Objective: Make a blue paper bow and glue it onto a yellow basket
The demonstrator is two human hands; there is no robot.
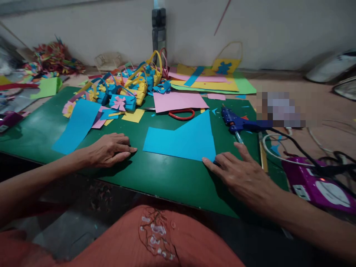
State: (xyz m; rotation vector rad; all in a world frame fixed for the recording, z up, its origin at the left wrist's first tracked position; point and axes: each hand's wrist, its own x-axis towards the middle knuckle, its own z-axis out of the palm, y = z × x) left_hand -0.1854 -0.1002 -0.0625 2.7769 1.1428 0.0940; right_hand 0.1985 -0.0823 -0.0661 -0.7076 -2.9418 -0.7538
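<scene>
Left hand (111,150) half-curled, right hand (239,170) spread, we judge the blue sheet (182,140) light, creasable, best held by its right edge.

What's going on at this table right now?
A person sits at a flat green board with an angular blue paper sheet lying between both hands. The right hand touches the sheet's lower edge near its right corner; the left hand rests on the board just left of the sheet, apart from it. A blue plastic glue gun lies to the right. Behind the sheet are red-handled scissors, partly under a pink paper sheet.
</scene>
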